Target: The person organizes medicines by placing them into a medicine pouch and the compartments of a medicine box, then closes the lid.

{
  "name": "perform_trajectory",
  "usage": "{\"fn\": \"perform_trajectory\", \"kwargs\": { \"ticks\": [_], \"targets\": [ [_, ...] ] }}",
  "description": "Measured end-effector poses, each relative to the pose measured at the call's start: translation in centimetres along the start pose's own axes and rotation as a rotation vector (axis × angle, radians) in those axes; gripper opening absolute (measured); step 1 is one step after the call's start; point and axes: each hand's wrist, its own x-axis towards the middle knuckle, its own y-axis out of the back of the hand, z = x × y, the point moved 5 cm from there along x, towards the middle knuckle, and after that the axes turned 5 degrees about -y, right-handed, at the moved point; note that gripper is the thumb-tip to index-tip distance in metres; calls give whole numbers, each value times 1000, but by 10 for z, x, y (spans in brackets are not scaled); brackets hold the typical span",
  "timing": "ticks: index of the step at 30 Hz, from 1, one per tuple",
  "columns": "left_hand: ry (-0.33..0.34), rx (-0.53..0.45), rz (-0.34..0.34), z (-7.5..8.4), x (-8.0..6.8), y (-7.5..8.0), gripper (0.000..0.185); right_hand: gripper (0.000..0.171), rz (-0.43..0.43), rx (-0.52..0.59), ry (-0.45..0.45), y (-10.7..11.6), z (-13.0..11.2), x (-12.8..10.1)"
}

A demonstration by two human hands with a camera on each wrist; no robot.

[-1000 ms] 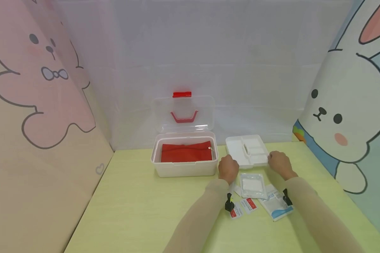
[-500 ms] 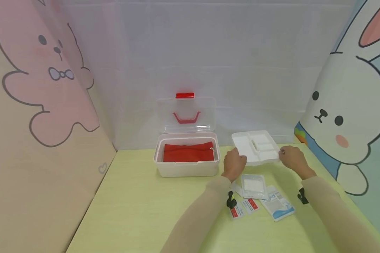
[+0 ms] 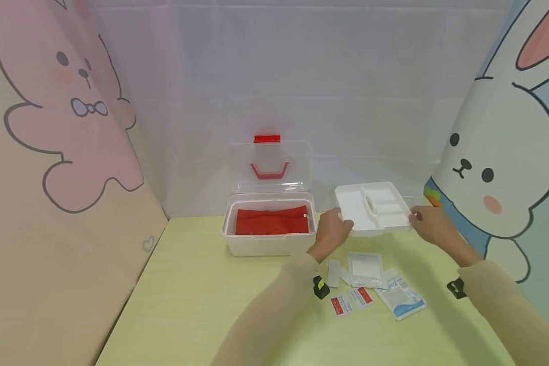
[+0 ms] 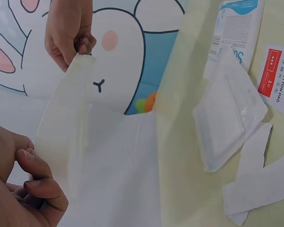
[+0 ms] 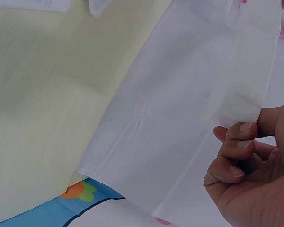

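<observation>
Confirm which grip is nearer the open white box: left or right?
Left. The left-hand grip is beside the right end of the white box, holding the white tray by its left side; the right-hand grip is farther right, at the tray's right side.

Tray [image 3: 353, 207] looks to be smooth white plastic of low sheen; box [image 3: 270, 246] likewise white plastic, with lid [image 3: 297, 175] in clear, glossy plastic, clasp [image 3: 267, 138] in shiny red plastic, and pouch [image 3: 270, 222] in matt red cloth. Clear packet [image 3: 365, 268] shows glossy, crinkled film; white strips [image 3: 333, 273] appear matt and paper-like. Tabletop [image 3: 187, 284] reads smooth, faintly wood-grained; backdrop [image 3: 347, 76] is thin, creased sheeting with slight sheen.
</observation>
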Motion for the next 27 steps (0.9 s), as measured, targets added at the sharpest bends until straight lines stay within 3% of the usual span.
{"fn": "perform_trajectory", "kwargs": {
  "ticks": [7,14,19,27],
  "targets": [
    [-24,-94,-30,8,-15,30,40,41,-24,58,-34,11,-25,-15],
    [-61,-183,-71,12,-31,59,39,33,93,99,44,21,-49,-31],
    [-111,-176,-76,11,-43,78,41,32,131,122,109,21,-65,-43],
    [-186,-175,-90,6,-69,108,24,37,110,170,106,17,-89,-62]
  ]
}}
